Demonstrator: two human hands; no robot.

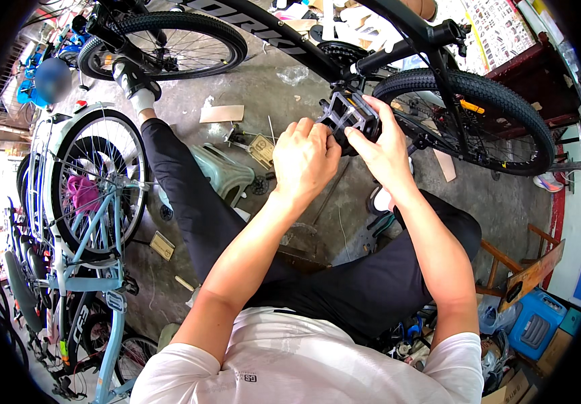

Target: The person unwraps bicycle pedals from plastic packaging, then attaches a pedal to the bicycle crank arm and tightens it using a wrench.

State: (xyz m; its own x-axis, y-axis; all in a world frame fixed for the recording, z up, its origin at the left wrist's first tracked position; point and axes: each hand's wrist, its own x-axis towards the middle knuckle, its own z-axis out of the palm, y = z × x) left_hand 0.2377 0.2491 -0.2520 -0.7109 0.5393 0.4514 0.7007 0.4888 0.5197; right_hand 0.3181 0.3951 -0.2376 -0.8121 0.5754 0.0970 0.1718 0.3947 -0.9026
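Note:
A black bicycle pedal [356,108] with a caged platform is between my two hands, just below the crank area of a black bicycle [290,44]. My right hand [386,147] grips its right side, thumb across the near face and fingers along the far edge. Curled against the pedal's left edge is my left hand [304,161], closed, its fingertips partly hidden. Whether the pedal is fixed to the crank cannot be made out. The bicycle's tyred wheels [499,111] stand beyond and right of my hands.
Left stands a light blue bicycle [110,222] beside other bikes. A pale green plastic stool [219,172] lies between my leg and the pedal. Cardboard pieces [221,114] and tools litter the floor. Lower right are a wooden stool [529,273] and a blue case [536,323].

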